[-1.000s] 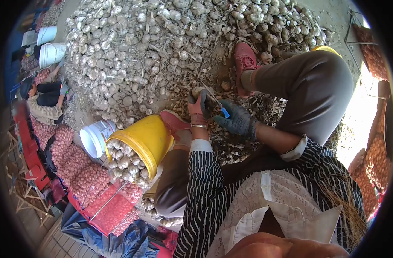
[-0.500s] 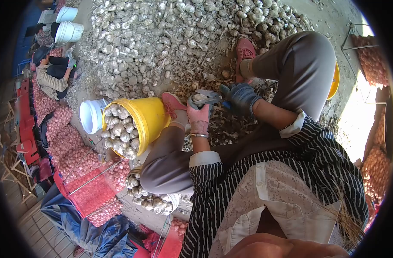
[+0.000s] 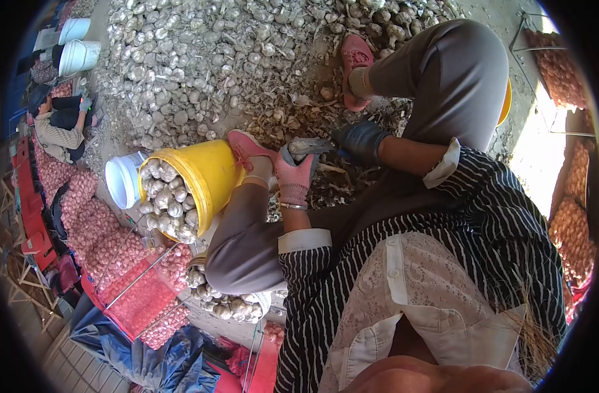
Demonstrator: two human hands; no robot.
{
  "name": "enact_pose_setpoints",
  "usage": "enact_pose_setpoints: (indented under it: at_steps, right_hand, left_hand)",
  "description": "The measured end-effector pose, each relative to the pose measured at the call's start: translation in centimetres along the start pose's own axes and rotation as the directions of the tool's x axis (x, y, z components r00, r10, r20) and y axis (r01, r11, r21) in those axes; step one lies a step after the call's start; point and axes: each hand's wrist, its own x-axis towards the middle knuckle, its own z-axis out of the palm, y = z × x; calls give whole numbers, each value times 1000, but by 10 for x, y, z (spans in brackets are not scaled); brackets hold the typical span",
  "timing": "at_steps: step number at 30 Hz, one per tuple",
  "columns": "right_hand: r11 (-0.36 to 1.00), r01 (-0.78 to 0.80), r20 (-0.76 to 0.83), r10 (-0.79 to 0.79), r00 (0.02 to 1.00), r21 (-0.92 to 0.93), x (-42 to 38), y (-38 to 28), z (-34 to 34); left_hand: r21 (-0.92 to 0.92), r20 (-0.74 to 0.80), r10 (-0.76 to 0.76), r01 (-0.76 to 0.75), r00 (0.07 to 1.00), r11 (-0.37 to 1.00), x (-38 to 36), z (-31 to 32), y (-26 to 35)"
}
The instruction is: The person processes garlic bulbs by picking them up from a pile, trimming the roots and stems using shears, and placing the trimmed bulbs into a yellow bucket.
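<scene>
My left hand (image 3: 295,171), in a pink and grey glove, is closed around a garlic bulb (image 3: 299,149) near the middle of the view. My right hand (image 3: 363,141), in a dark blue-grey glove, grips a cutting tool whose grey blades (image 3: 318,145) lie at the bulb. A yellow bucket (image 3: 214,171) full of garlic bulbs (image 3: 170,200) lies tilted beside my left foot. Below both hands, dry leaves and trimmings (image 3: 332,187) cover the ground. A large heap of garlic (image 3: 201,65) spreads out in front.
A white bucket (image 3: 123,180) stands beside the yellow one. Another container of garlic (image 3: 237,306) is by my left knee. Red net sacks (image 3: 83,209) line the left side, where another person (image 3: 58,128) sits. More sacks (image 3: 568,223) are at the right.
The whole view has shifted, so the hands, bucket and heap appear farther left and the heap higher. The garlic bulb remains in my left hand, the tool in my right.
</scene>
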Motion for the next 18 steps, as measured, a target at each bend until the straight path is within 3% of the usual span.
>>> enact_pose_setpoints:
  at_steps: [2, 5, 7, 8, 10, 11, 12, 14, 15, 16, 18]
  right_hand:
    - [998, 58, -10, -58, 998, -3, 7, 10, 11]
    - [1000, -3, 34, 3, 999, -7, 17, 15, 16]
    - [998, -30, 91, 35, 995, -54, 40, 31, 25]
    - [993, -53, 135, 67, 989, -106, 48, 36, 30]
    - [990, -136, 126, 141, 982, -46, 46, 36, 34]
    - [980, -200, 115, 200, 973, -7, 46, 37, 31]
    - [980, -198, 107, 199, 974, -20, 43, 39, 28]
    - [979, -112, -75, 126, 989, 170, 33, 33, 31]
    - [942, -139, -120, 183, 976, 306, 32, 26, 35]
    - [945, -118, -133, 165, 977, 305, 29, 18, 30]
    - [843, -299, 89, 290, 953, 446, 20, 4, 15]
  left_hand:
    - [-80, 31, 2, 0, 1000, 997, 6, 1, -12]
    - [-181, 84, -29, 44, 996, 983, 7, 1, -16]
    - [-335, 396, -15, 160, 918, 929, 7, 4, -4]
    - [-331, 401, -16, 161, 916, 930, 6, 9, 8]
    - [-341, 311, 295, -184, 903, 922, -4, 26, 31]
    - [-621, 288, 101, 105, 952, 777, -5, 30, 30]
    - [-629, 280, 112, 94, 953, 772, -3, 27, 28]
    - [-778, 211, -64, 208, 975, 593, 0, 8, 23]
    - [-895, 112, -66, 130, 991, 428, 2, 5, 24]
    - [-893, 93, -58, 109, 994, 436, 7, 0, 20]
    - [-999, 32, -55, 30, 998, -37, 23, -9, -3]
